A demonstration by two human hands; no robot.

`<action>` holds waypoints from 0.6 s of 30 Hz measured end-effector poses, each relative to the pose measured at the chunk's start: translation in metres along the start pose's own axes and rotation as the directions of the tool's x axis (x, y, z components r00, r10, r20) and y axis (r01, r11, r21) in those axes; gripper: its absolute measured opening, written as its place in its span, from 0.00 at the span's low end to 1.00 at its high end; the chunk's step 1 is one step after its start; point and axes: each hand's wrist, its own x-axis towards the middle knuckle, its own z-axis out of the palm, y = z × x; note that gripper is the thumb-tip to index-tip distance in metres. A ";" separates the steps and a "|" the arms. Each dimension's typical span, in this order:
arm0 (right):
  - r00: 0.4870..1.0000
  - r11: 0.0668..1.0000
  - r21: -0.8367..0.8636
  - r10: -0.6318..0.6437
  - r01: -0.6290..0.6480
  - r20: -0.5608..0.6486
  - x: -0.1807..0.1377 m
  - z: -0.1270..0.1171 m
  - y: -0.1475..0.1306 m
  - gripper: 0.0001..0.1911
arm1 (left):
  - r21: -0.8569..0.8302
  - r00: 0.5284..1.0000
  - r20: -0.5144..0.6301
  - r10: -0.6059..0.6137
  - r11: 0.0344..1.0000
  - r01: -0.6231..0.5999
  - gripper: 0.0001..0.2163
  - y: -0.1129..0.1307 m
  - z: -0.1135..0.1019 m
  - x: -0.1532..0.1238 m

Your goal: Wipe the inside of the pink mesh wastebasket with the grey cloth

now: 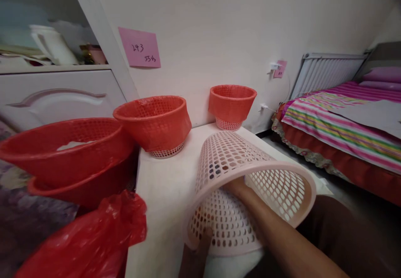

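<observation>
A pale pink perforated plastic basket (260,167) lies tilted on its side, its wide mouth facing me. My left hand (200,240) grips its lower left rim, the thumb inside and the other fingers mostly hidden by the wall. Through the mouth reaches my right hand (234,185), its fingers hidden within; whether they hold anything does not show. Behind the pink basket, two similar baskets wrapped in red plastic bags stand upright: one red-lined basket (156,129) at the left, another red-lined basket (232,104) against the wall.
A white table (163,186) is under the baskets. Stacked red-lined baskets (69,152) stand at the left, above a crumpled red plastic bag (94,236). A cabinet (62,94) holding a white jug (53,44) is behind them. A bed (338,119) is at the right.
</observation>
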 end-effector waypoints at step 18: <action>0.950 0.917 0.280 -0.308 0.284 0.046 -0.088 -0.048 -0.012 0.18 | -0.052 0.987 0.089 -0.131 0.989 0.136 0.38 0.022 -0.003 -0.009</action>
